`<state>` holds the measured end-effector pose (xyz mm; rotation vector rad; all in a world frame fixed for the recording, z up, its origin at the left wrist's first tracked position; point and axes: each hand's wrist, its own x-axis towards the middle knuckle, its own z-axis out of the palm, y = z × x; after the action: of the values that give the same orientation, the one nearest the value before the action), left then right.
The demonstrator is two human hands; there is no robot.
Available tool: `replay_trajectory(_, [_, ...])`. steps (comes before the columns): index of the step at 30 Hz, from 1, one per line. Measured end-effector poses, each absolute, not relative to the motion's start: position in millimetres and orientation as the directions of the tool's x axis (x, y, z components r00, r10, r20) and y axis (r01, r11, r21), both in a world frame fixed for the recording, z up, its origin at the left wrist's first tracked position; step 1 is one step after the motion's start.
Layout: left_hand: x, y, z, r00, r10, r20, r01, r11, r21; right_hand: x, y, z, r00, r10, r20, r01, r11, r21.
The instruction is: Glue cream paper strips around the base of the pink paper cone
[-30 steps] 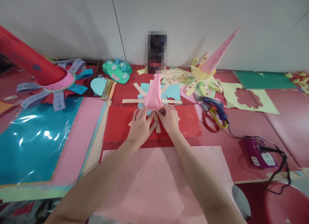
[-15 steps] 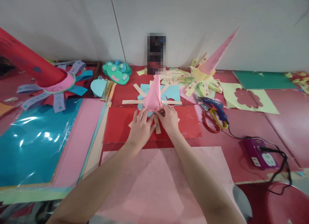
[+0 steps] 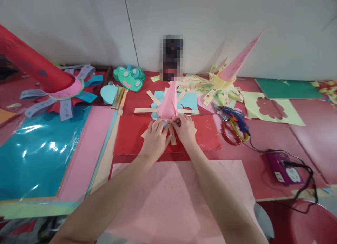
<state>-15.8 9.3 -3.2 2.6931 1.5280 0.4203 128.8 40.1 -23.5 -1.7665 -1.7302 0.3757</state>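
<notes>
A pink paper cone [image 3: 167,105] stands upright in front of me, with beige paper strips [image 3: 146,110] spread out around its base. Light blue paper [image 3: 193,101] shows beneath and behind it, over a red board [image 3: 129,137]. At the near left of the cone's base, my left hand [image 3: 155,140] presses its fingertips to the rim. My right hand [image 3: 185,130] pinches the same rim on the near right, thumb and fingers together. The two thumbs almost meet above the front strip. Fingers partly hide the bottom edge of the cone.
Scissors [image 3: 229,133] and a blue glue gun [image 3: 238,117] lie to the right, corded toward a purple power box [image 3: 285,168]. Another pink cone [image 3: 240,60] stands behind. On the left are a red cone [image 3: 37,67], green frog cutouts [image 3: 129,79] and wrapped blue sheets [image 3: 44,153].
The whole view has shifted slightly. Both hands stay at the cone's base with almost the same grip.
</notes>
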Motion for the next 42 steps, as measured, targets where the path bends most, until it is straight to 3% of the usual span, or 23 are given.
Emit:
replay_trajectory(14, [-14.2,12.3,-12.6,0.463,0.846,0.267,0.834,-0.517,0.193,129.7,41.9,-27.2,0.099,0.97,0.221,0.78,0.063,-0.623])
replay_trajectory(25, [-14.1,9.5,-16.9,0.507,0.802,0.316,0.823,-0.559,0.098,128.7,40.9,-27.8,0.11,0.967,0.231,0.782,0.059,-0.621])
replay_trajectory(35, [-14.8,9.8,-14.5,0.494,0.829,0.262,0.84,-0.533,0.1,129.3,41.0,-31.7,0.104,0.961,0.255,0.759,0.089,-0.645])
replay_trajectory(42, [-6.8,4.8,-10.0,0.45,0.878,0.164,0.891,-0.452,-0.025,126.6,39.2,-27.0,0.116,0.967,0.225,0.759,0.06,-0.648])
